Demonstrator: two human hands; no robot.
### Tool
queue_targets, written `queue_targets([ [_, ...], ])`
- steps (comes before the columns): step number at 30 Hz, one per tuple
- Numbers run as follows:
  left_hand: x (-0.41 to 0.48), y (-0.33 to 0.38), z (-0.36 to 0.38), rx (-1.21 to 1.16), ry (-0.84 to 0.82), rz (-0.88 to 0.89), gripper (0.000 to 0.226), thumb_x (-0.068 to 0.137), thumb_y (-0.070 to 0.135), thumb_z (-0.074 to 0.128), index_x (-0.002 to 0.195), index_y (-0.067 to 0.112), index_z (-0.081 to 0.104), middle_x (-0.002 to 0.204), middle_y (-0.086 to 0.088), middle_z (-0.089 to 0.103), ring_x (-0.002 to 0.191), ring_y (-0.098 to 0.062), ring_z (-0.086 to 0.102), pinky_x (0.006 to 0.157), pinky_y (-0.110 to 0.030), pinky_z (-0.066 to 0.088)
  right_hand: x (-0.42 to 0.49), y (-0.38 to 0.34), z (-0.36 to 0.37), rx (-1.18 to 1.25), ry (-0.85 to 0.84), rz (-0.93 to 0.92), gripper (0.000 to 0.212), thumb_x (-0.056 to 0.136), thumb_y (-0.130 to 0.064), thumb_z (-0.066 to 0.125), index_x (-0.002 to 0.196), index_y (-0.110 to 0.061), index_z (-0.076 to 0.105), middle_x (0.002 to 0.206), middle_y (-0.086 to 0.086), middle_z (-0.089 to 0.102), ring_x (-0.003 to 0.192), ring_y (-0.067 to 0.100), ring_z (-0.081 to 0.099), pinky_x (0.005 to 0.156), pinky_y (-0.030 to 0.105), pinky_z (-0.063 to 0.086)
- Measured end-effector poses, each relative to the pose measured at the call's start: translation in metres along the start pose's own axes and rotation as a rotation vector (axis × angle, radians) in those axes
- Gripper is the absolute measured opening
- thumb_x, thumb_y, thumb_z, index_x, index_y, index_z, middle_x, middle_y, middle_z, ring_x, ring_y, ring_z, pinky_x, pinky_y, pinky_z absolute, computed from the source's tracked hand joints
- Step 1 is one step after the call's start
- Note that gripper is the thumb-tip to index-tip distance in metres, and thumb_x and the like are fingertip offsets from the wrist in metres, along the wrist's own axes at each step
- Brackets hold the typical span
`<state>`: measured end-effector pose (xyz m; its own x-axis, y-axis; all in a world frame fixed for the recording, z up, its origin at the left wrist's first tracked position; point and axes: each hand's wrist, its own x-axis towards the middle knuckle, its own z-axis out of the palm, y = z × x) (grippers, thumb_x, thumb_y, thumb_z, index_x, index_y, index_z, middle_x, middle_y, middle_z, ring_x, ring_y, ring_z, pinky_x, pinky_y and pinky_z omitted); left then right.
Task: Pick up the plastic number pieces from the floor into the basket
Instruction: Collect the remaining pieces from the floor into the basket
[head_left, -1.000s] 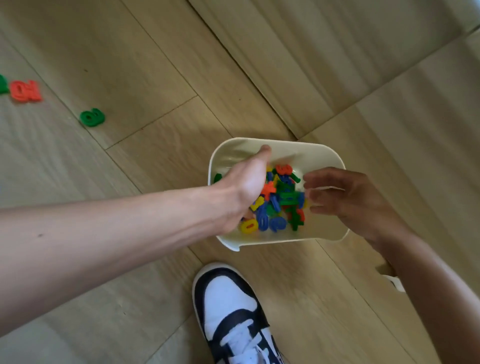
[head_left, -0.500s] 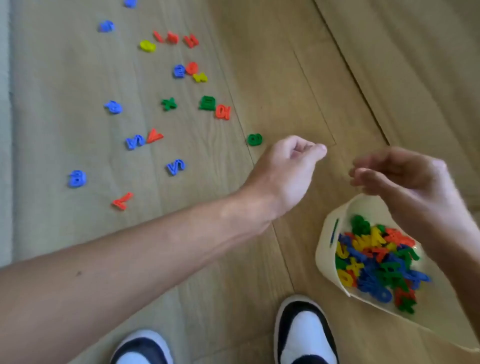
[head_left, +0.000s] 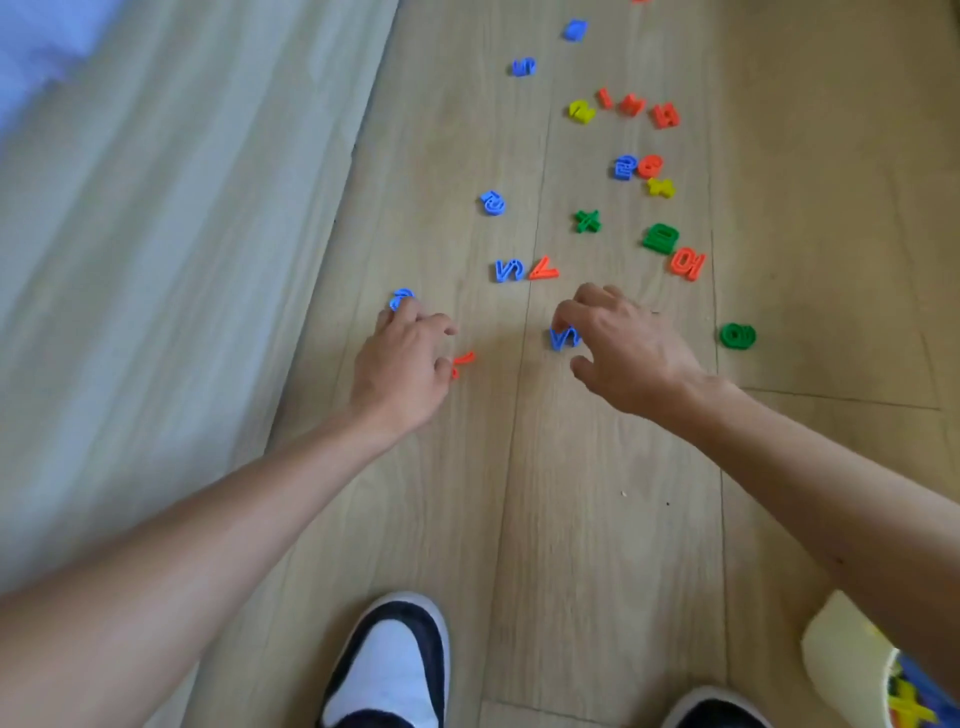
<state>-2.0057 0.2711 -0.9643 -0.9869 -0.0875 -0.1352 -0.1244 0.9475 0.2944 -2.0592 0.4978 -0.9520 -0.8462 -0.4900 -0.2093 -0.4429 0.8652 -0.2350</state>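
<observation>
Curled over the floor, my left hand (head_left: 405, 358) touches a blue piece (head_left: 401, 299) with its fingertips, right at the edge of the pale fabric (head_left: 156, 260). A red piece (head_left: 463, 359) lies against my thumb, partly hidden, and I cannot tell whether I grip either one. My right hand (head_left: 623, 348) is bent over a second blue piece (head_left: 563, 338), one fingertip on its far side and the thumb spread on the near side; whether it is pinched yet I cannot tell. A green piece (head_left: 737, 336) lies on the floor (head_left: 571, 519) just right of that hand. Beyond my fingers sit a blue and red pair (head_left: 524, 270), a red 10 (head_left: 687, 263), and more pieces scattered farther off. The basket (head_left: 841, 654) stands at the lower right, part hidden by my right forearm, with coloured pieces inside. My shoes (head_left: 389, 670) are at the bottom edge.
</observation>
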Motion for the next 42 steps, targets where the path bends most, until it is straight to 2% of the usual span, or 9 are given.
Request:
queue_targets([
  [3, 0.004, -0.004, 0.004, 0.022, -0.021, 0.043, 0.032, 0.086, 0.027, 0.065, 0.117, 0.024, 0.065, 0.115, -0.002, 0.053, 0.112, -0.023, 0.053, 0.078, -0.038, 0.050, 0.005, -0.003, 0.010, -0.045, 0.032, -0.038, 0.033, 0.088, -0.009, 0.059, 0.119, -0.022, 0.056, 0.119, -0.001, 0.053, 0.112, 0.021, 0.049, 0.077, 0.039, 0.050],
  [7, 0.007, 0.002, 0.008, 0.001, -0.041, 0.076, 0.020, 0.085, 0.035, 0.067, 0.100, 0.023, 0.069, 0.100, -0.001, 0.056, 0.095, -0.024, 0.060, 0.072, -0.039, 0.051, 0.012, -0.002, 0.017, -0.075, 0.068, -0.070, 0.029, 0.089, -0.006, 0.053, 0.113, -0.021, 0.058, 0.115, -0.002, 0.056, 0.108, 0.021, 0.051, 0.080, 0.038, 0.050],
  [15, 0.005, 0.000, 0.017, 0.022, -0.039, 0.149, 0.010, 0.089, 0.020, 0.059, 0.091, 0.014, 0.067, 0.095, -0.002, 0.057, 0.088, -0.025, 0.059, 0.070, -0.041, 0.048, 0.019, 0.006, 0.027, -0.129, 0.086, -0.082, 0.020, 0.088, -0.005, 0.057, 0.103, -0.018, 0.059, 0.103, 0.001, 0.059, 0.097, 0.024, 0.055, 0.084, 0.037, 0.047],
  [22, 0.039, -0.028, 0.004, 0.027, 0.213, 0.057, 0.007, 0.080, 0.019, 0.062, 0.085, 0.017, 0.067, 0.098, -0.003, 0.056, 0.095, -0.027, 0.051, 0.077, -0.042, 0.046, 0.027, 0.011, 0.026, -0.137, 0.040, -0.088, 0.009, 0.083, -0.017, 0.058, 0.091, -0.018, 0.055, 0.090, 0.001, 0.058, 0.087, 0.026, 0.055, 0.081, 0.036, 0.041],
  [27, 0.063, -0.044, 0.004, 0.038, 0.179, 0.011, 0.005, 0.081, 0.017, 0.063, 0.084, 0.017, 0.068, 0.099, -0.005, 0.058, 0.094, -0.028, 0.053, 0.066, -0.029, 0.037, 0.058, 0.009, 0.006, 0.069, 0.086, -0.059, 0.015, 0.075, -0.020, 0.065, 0.085, -0.019, 0.053, 0.082, -0.001, 0.056, 0.074, 0.027, 0.053, 0.067, 0.033, 0.035],
  [32, 0.065, -0.045, 0.009, -0.044, 0.140, 0.017, 0.004, 0.081, 0.009, 0.066, 0.083, 0.012, 0.063, 0.094, -0.007, 0.057, 0.086, -0.028, 0.056, 0.068, -0.034, 0.042, 0.107, 0.003, -0.007, 0.173, 0.121, -0.095, 0.016, 0.074, -0.015, 0.063, 0.088, -0.016, 0.057, 0.087, 0.002, 0.060, 0.078, 0.029, 0.056, 0.068, 0.040, 0.047],
  [35, 0.065, -0.045, 0.009, -0.125, 0.133, 0.022, 0.016, 0.078, 0.006, 0.070, 0.092, 0.011, 0.064, 0.097, -0.009, 0.056, 0.086, -0.025, 0.057, 0.072, -0.025, 0.037, 0.123, 0.001, 0.001, 0.124, 0.089, -0.136, 0.017, 0.079, -0.014, 0.062, 0.095, -0.015, 0.059, 0.093, 0.004, 0.061, 0.083, 0.030, 0.059, 0.070, 0.036, 0.041],
  [39, 0.069, -0.042, 0.008, -0.310, 0.084, -0.065, 0.026, 0.074, 0.006, 0.076, 0.098, 0.013, 0.069, 0.098, -0.007, 0.054, 0.073, -0.006, 0.053, 0.064, -0.002, 0.034, 0.132, 0.004, 0.012, 0.050, 0.029, -0.138, 0.037, 0.084, -0.020, 0.064, 0.121, -0.021, 0.059, 0.113, 0.002, 0.057, 0.097, 0.029, 0.059, 0.067, 0.034, 0.040],
  [42, 0.071, -0.037, 0.010, -0.326, 0.036, -0.099, 0.024, 0.070, 0.004, 0.076, 0.089, 0.017, 0.070, 0.096, -0.005, 0.058, 0.072, -0.011, 0.058, 0.059, -0.002, 0.034, 0.136, 0.003, 0.014, 0.069, 0.016, -0.156, 0.037, 0.087, -0.016, 0.064, 0.123, -0.018, 0.062, 0.114, 0.004, 0.055, 0.096, 0.028, 0.060, 0.065, 0.034, 0.042],
])
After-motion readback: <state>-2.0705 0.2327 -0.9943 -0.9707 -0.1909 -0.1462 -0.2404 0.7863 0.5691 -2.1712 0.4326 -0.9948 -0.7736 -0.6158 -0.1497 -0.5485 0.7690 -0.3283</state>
